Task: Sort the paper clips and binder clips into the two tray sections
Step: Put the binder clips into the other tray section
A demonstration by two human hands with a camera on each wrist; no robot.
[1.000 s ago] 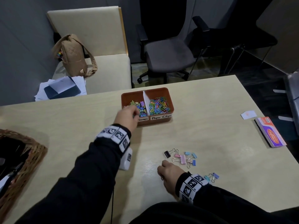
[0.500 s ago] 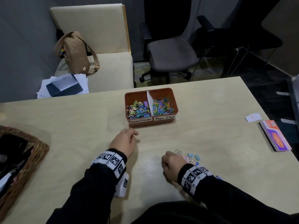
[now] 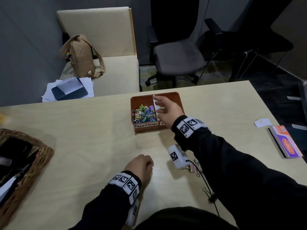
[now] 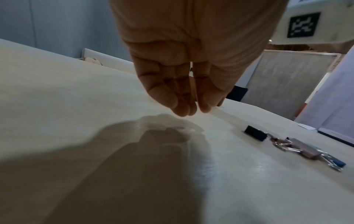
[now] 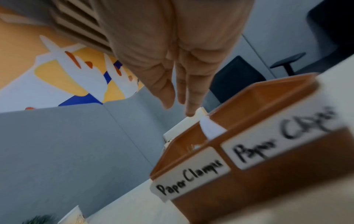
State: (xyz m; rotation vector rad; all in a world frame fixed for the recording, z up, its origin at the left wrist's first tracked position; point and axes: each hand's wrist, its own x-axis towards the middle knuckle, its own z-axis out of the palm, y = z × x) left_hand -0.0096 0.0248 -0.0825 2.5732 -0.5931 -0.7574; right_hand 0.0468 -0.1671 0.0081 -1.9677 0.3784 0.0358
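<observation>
Both hands hold nothing: right hand point(image 3: 167, 110) spreads loose fingers over the tray point(image 3: 141, 98); left hand point(image 3: 140, 165) hangs loosely curled above the table point(image 3: 83, 130).

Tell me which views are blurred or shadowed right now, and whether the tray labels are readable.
Right wrist view: motion-blurred, yet the tray labels still read "Paper Clamps" and "Paper Clips". Left wrist view: left hand casts a broad shadow on the table; binder clips soft. Head view: dim, right hand covers one label.
</observation>
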